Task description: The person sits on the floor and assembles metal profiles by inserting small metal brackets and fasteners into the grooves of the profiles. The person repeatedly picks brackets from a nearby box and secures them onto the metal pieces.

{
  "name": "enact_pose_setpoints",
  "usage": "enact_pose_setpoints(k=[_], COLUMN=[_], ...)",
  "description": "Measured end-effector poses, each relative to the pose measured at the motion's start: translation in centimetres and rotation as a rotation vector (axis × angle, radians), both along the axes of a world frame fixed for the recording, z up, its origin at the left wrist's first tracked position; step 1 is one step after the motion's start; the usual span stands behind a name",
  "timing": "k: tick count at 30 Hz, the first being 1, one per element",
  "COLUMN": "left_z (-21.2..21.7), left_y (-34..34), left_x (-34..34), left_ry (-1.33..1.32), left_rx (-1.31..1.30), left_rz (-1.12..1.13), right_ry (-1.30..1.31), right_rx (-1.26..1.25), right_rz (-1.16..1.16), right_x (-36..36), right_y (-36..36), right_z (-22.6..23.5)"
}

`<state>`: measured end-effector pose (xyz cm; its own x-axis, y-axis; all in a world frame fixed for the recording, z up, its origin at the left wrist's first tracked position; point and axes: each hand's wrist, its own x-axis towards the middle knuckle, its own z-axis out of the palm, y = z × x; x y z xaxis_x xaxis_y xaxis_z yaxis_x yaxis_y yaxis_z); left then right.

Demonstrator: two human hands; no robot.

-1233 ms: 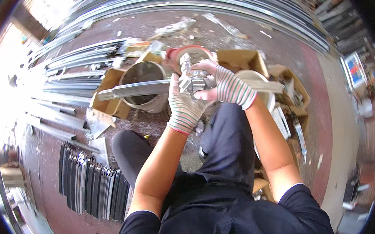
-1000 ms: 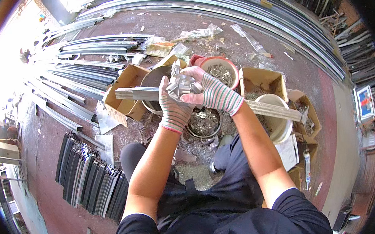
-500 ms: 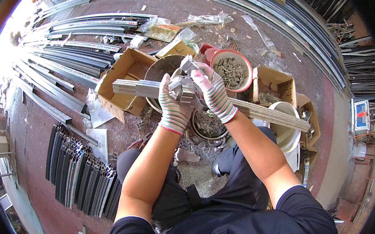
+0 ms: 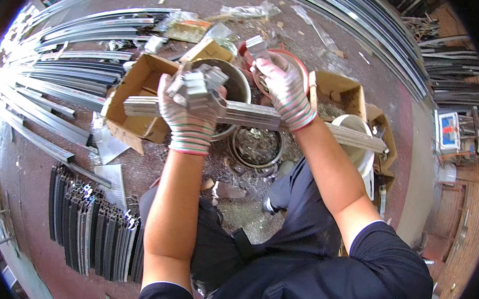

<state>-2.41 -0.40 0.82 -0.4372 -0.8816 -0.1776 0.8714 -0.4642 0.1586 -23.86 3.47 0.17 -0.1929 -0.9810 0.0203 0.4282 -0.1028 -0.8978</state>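
Brackets [image 4: 195,85], a bunch of them, sit gripped in the left hand [image 4: 188,111] above a long rail [image 4: 248,114]; right hand [image 4: 282,87] pinches one piece [image 4: 256,45], seemingly another bracket, over the far red bucket [image 4: 302,66].

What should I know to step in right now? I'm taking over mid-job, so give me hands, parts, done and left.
Left hand: gloved, shut on a bunch of small metal brackets above the long metal profile.
Right hand: gloved, holds one small metal piece over the red-rimmed bowl.
The profile lies across a dark bucket and a cardboard box; a bowl of small parts sits below.
Done: brackets gathered in hand. Left: cannot tell how many remain to be handled.
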Motion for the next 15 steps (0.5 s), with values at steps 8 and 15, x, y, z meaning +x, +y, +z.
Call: enact_pose_setpoints(k=[8,15], left_z=[0.9,1.7], left_y=[0.7,1.8], left_x=[1.4,1.0], left_ry=[0.010,-0.004], left_rx=[-0.010,0.016], left_rz=[0.039,0.029], right_ry=[0.427,0.611], right_rx=[0.672,0.875], right_rz=[0.067,0.076], right_x=[-7.7,-11.3], right_y=[3.5,8.2], right_z=[-4.0,-8.3])
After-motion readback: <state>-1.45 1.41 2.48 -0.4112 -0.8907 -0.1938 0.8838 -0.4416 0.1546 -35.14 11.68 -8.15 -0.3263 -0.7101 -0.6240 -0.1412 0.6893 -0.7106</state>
